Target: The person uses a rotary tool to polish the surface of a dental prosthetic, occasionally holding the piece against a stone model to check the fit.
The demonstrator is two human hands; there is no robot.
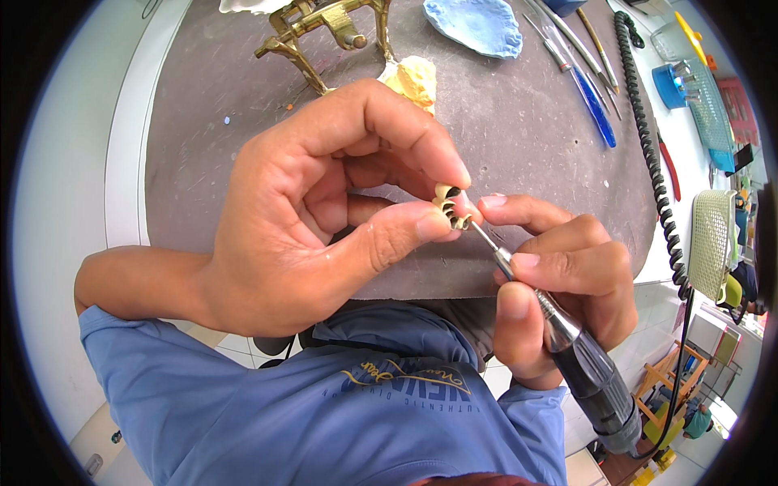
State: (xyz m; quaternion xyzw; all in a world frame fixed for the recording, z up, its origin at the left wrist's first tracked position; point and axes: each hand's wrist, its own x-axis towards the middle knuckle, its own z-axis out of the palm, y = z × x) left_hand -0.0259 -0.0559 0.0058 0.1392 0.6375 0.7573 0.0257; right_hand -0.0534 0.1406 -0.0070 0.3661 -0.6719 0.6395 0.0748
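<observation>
In the middle of the head view, my left hand [324, 219] pinches a small cream and dark dental piece [447, 206] between thumb and fingers. My right hand [571, 275] grips a silver and black rotary handpiece [596, 393] like a pen. The handpiece's thin tip reaches the lower right side of the dental piece; I cannot tell if it touches. Just beyond my left hand lie a brass articulator [324, 28] and a lump of yellow plaster [412, 81], partly hidden by my fingers.
The grey mat [194, 162] holds a blue dish [474, 24] and several slender tools [596, 105] at the back right. A coiled black cord [648, 162] runs down the right edge. Baskets [709, 243] and red pliers [668, 162] sit beyond. A person [698, 421] is at far right.
</observation>
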